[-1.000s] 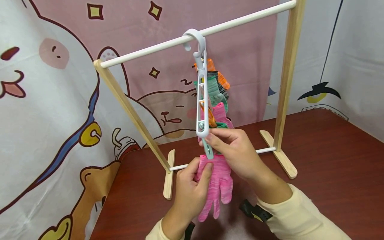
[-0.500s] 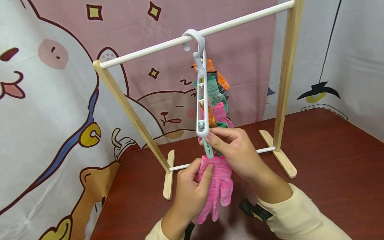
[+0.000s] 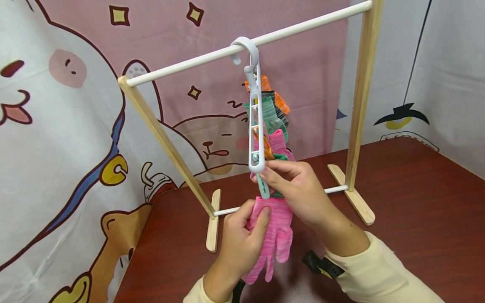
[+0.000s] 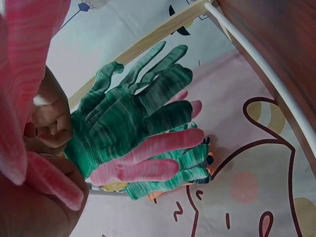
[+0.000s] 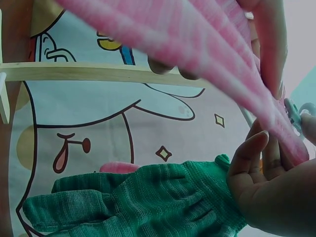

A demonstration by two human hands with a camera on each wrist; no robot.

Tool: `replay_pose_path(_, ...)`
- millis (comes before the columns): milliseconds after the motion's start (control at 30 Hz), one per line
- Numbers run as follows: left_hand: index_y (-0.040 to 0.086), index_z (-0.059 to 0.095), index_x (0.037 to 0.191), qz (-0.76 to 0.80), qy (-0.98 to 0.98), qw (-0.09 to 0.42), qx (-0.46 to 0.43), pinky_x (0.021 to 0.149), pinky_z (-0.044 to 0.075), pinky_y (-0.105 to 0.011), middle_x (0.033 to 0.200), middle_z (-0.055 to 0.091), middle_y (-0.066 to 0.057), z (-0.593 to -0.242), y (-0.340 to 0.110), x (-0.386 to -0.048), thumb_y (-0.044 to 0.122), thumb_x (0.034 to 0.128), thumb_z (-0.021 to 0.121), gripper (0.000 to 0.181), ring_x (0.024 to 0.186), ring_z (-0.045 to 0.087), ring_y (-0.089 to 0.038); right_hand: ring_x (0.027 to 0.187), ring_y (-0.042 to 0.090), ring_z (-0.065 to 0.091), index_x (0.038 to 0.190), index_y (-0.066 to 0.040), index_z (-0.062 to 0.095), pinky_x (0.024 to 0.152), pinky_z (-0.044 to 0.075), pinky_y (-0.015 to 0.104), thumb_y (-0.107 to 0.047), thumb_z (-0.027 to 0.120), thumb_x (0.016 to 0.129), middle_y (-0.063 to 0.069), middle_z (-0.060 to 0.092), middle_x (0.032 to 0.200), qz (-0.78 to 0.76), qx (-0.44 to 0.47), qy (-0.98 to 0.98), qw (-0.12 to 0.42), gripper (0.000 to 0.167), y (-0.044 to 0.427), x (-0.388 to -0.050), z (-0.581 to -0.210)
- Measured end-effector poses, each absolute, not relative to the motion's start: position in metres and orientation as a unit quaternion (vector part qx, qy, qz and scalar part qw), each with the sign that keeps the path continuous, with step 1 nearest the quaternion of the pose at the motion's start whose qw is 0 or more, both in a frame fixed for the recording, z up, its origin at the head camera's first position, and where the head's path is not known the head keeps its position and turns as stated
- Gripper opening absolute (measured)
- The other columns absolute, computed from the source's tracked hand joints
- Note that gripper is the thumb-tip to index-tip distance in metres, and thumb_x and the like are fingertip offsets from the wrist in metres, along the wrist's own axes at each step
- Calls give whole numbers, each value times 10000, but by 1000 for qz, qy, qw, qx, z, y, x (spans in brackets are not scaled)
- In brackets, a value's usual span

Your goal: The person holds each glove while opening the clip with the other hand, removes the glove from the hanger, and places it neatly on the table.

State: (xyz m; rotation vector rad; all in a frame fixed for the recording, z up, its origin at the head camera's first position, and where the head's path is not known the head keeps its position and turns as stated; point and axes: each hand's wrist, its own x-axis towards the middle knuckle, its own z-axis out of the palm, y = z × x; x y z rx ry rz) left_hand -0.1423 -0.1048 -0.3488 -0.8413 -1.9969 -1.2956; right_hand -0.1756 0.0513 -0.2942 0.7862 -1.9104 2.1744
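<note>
My left hand (image 3: pixel 239 242) pinches a pink knitted glove (image 3: pixel 276 223) by its cuff, thumb in front, and the glove's fingers hang downward. Just above the cuff edge is a pale green clothes peg (image 3: pixel 263 186) at the near end of a white clip hanger (image 3: pixel 251 126). My right hand (image 3: pixel 303 191) pinches this peg between thumb and fingers. In the head view, whether the peg's tip touches the cuff cannot be told. Close behind, a green glove (image 4: pixel 118 118) hangs in the left wrist view, with another pink glove (image 4: pixel 158 145) beyond it.
The hanger hooks over the white rod (image 3: pixel 303 27) of a wooden rack (image 3: pixel 361 97) on a dark red table (image 3: pixel 417 202). Farther along hang a grey-green glove (image 3: pixel 270 113) and an orange one (image 3: pixel 281 101). An orange peg (image 3: pixel 267 148) shows nearer. A cartoon-printed cloth (image 3: pixel 182 38) hangs behind.
The pink glove's cuff has dropped slightly, from overlapping the peg's tip to lying about level with or below it. The hanger's near end has shifted very slightly right. Both hands keep their grip.
</note>
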Motion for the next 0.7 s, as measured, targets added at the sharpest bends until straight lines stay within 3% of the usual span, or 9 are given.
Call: replay_pose_path(700, 78, 660, 903, -482, -756, 313, -314, 433, 288, -89, 580, 433, 8, -348, -106, -142, 64, 960, 626, 68, 563, 346, 48, 866, 127, 667, 1172, 71, 648, 735, 541, 254, -130, 592, 997, -33, 744, 949, 718, 255, -644, 62, 273, 49, -176, -294)
